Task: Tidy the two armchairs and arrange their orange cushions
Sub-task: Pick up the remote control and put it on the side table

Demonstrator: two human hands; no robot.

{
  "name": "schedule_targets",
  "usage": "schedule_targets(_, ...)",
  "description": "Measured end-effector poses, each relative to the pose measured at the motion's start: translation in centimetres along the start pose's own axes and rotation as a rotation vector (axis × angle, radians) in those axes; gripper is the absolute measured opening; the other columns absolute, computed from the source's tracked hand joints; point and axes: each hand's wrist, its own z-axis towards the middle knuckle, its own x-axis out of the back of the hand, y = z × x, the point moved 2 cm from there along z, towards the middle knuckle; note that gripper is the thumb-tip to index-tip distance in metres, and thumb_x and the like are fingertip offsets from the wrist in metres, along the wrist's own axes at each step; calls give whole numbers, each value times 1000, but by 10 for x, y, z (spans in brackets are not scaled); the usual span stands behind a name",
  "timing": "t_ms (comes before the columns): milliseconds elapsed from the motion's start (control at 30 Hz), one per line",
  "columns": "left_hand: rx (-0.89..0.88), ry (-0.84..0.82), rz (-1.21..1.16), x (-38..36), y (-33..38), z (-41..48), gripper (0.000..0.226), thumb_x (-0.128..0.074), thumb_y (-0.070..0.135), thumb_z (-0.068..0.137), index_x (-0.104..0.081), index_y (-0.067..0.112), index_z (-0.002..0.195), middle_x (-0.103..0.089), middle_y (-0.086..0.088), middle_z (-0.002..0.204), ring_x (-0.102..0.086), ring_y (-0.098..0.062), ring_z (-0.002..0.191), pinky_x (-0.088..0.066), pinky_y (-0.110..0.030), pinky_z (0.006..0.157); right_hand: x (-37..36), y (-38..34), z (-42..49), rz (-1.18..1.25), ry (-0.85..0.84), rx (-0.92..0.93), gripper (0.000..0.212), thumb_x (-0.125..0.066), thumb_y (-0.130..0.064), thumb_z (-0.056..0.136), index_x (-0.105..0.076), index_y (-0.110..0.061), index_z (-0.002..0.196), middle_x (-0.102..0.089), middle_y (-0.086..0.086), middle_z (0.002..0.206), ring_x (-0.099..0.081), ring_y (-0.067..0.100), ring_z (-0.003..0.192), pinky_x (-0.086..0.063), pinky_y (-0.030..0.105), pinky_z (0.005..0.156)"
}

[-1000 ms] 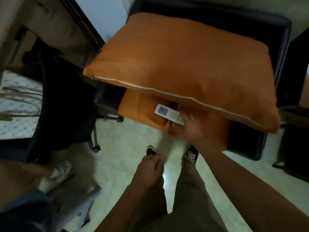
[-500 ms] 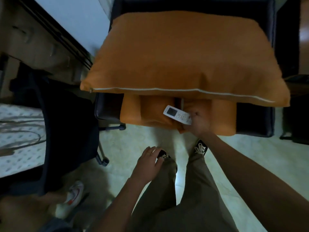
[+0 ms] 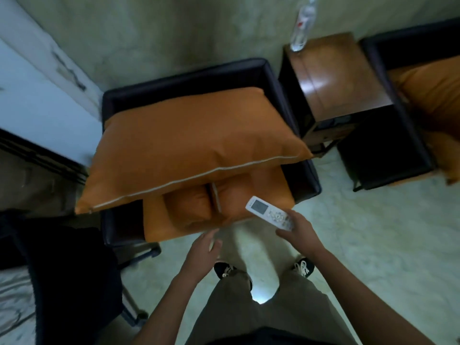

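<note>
A large orange cushion with a white piped edge lies flat across the near black armchair, jutting over its left arm. Under it the orange seat cushion shows at the front. My right hand grips a white remote control just off the seat's front right corner. My left hand hovers with relaxed fingers below the seat's front edge, holding nothing. A second black armchair with an orange cushion stands at the far right.
A brown wooden side table stands between the two armchairs, with a clear plastic bottle at its back corner. A dark office chair sits at the lower left. Pale tiled floor spreads in front of the chairs.
My right hand has lifted the remote off the seat cushion and drawn it back to the right. My left hand has risen toward the seat. The view has pulled back, revealing the side table and second armchair.
</note>
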Motion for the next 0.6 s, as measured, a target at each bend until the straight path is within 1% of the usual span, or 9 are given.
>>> schedule_targets(133, 6, 2, -41, -23, 34, -4, 44, -47, 32, 105, -46, 20, 147, -48, -1, 152, -45, -15, 138, -36, -30, 113, 45, 49, -35, 30, 69, -8, 67, -81, -23, 80, -50, -18, 140, -59, 4, 126, -54, 14, 100, -39, 18, 74)
schedule_targets(200, 23, -5, -41, -43, 57, -5, 45, -46, 33, 106, -46, 18, 148, -48, -1, 151, -46, -17, 137, -37, -30, 111, 67, 79, -50, 61, 83, -22, 66, -80, -25, 80, -51, -19, 139, -59, 1, 124, -54, 13, 99, -38, 18, 73)
schedule_targets(233, 22, -12, -32, -54, 69, -5, 45, -46, 33, 106, -46, 18, 148, -48, -2, 151, -47, -17, 137, -38, -30, 111, 79, 94, -56, 79, 89, -35, 66, -81, -25, 80, -51, -19, 139, -58, -1, 122, -54, 13, 99, -39, 19, 74)
schedule_targets(300, 10, -35, -7, -81, 96, -4, 45, -45, 34, 106, -46, 18, 148, -49, -2, 151, -49, -17, 134, -39, -29, 108, 104, 128, -70, 135, 117, -79, 69, -81, -22, 79, -50, -18, 140, -55, -3, 119, -55, 14, 99, -39, 16, 71)
schedule_targets(400, -4, -66, 27, -125, 142, -2, 46, -44, 37, 106, -47, 19, 147, -52, -1, 147, -52, -12, 122, -40, -26, 102, 141, 180, -87, 239, 136, -157, 69, -81, -17, 78, -50, -18, 140, -56, -1, 119, -58, 13, 95, -40, 11, 67)
schedule_targets(433, -8, -71, 34, -140, 158, 0, 46, -44, 38, 106, -47, 19, 147, -52, -1, 146, -52, -12, 121, -40, -26, 102, 155, 195, -91, 253, 144, -167, 67, -81, -16, 78, -51, -18, 138, -56, -2, 116, -58, 11, 93, -40, 9, 66)
schedule_targets(500, -21, -79, 44, -169, 189, 3, 43, -45, 37, 105, -49, 21, 145, -53, 0, 145, -52, -15, 126, -41, -27, 104, 182, 223, -98, 264, 150, -164, 66, -80, -18, 78, -51, -19, 138, -56, -2, 116, -58, 11, 94, -40, 9, 67)
schedule_targets(567, -37, -97, 72, -194, 219, 8, 41, -46, 35, 106, -50, 22, 144, -53, 1, 144, -51, -16, 130, -42, -27, 102, 207, 252, -103, 285, 169, -182, 68, -80, -21, 77, -52, -20, 138, -58, -1, 121, -59, 12, 97, -42, 15, 71)
schedule_targets(600, -39, -108, 91, -205, 233, 11, 40, -45, 34, 106, -50, 21, 144, -53, 1, 143, -51, -17, 130, -42, -26, 100, 218, 264, -105, 294, 176, -192, 67, -80, -23, 76, -52, -20, 137, -59, -1, 121, -59, 11, 97, -42, 16, 71)
